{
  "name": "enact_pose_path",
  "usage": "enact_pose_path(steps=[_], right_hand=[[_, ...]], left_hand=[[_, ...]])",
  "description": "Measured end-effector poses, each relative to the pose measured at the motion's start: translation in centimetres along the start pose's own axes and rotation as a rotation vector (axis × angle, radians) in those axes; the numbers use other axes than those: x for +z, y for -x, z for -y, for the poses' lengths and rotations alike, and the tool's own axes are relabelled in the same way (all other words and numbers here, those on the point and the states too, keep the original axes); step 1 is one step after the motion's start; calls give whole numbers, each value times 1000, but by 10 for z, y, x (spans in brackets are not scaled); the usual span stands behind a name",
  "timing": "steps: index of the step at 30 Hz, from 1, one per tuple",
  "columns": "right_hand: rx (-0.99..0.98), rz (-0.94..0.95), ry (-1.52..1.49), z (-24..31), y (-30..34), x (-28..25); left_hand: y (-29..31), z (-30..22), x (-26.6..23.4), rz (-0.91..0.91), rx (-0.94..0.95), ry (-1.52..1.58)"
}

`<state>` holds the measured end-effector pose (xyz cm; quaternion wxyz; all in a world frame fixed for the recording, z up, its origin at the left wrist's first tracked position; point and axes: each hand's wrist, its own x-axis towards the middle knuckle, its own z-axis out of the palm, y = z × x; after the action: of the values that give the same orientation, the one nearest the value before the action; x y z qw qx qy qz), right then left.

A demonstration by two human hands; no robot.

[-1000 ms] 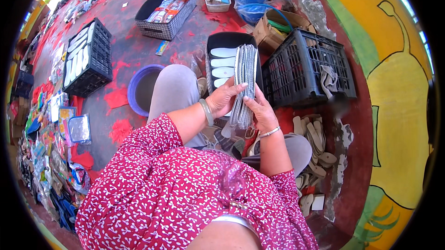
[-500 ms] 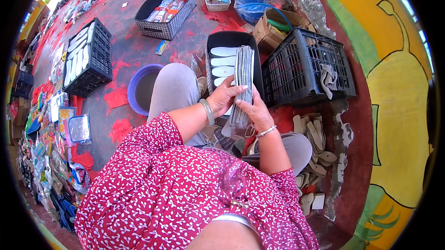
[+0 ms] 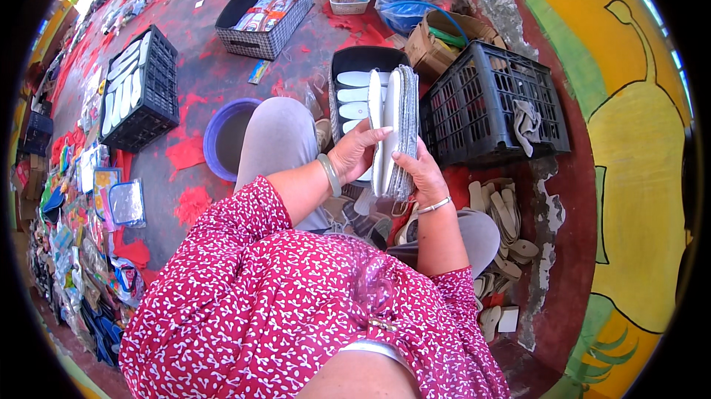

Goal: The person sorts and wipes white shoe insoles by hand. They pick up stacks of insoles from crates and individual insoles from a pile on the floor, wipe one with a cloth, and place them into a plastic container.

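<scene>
Fingers [image 3: 376, 132] of our left hand [image 3: 355, 153] are curled around the near side of a thick stack of insoles [image 3: 396, 132], with the thumb pressed on the white face of the front piece. Our right hand [image 3: 421, 173] holds the same stack from the other side, its fingers closed against the grey edges near the bottom. So both hands are clamped on the stack, and it stands upright between them, in front of our chest and above our knees.

We wear a green bangle [image 3: 329, 175] on the left wrist and a thin silver bracelet [image 3: 434, 206] on the right wrist. Our sleeves are red with small white flowers.

Just behind the stack lies a dark tray [image 3: 342, 66] with several white insoles lying flat inside. To the right of it stands a black plastic crate [image 3: 489, 106] with a grey cloth [image 3: 527, 121] hanging at its side. Near our right knee, on the floor, we see a loose pile of beige insole pieces [image 3: 503, 214]. On the left of our left knee is a blue round basin [image 3: 215, 136], and further left another black crate [image 3: 141, 88] holds white insoles in rows. A dark basket [image 3: 263, 7] with flat packets is further away on the red floor.
</scene>
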<state>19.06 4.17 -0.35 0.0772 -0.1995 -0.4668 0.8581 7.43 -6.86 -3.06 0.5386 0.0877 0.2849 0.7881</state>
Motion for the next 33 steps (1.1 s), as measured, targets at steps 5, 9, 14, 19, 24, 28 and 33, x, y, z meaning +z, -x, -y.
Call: enact_pose_path(steps=[5, 9, 14, 19, 24, 28, 33], right_hand=[[12, -18, -54, 0, -2, -6], [50, -41, -62, 2, -1, -5], [29, -30, 47, 1, 0, -2], [-18, -29, 201, -6, -3, 0], [-27, 6, 152, -1, -1, 1], [-25, 6, 51, 6, 2, 5], [-25, -8, 40, 1, 2, -1]], left_hand=[[9, -9, 5, -50, -88, 138], [5, -7, -3, -117, -129, 188], [8, -5, 10, -54, -49, -2], [6, -2, 8, -42, -29, -60], [8, -3, 7, -39, -33, -29], [8, -5, 5, -39, -48, 8], [9, -3, 1, -139, -52, 60]])
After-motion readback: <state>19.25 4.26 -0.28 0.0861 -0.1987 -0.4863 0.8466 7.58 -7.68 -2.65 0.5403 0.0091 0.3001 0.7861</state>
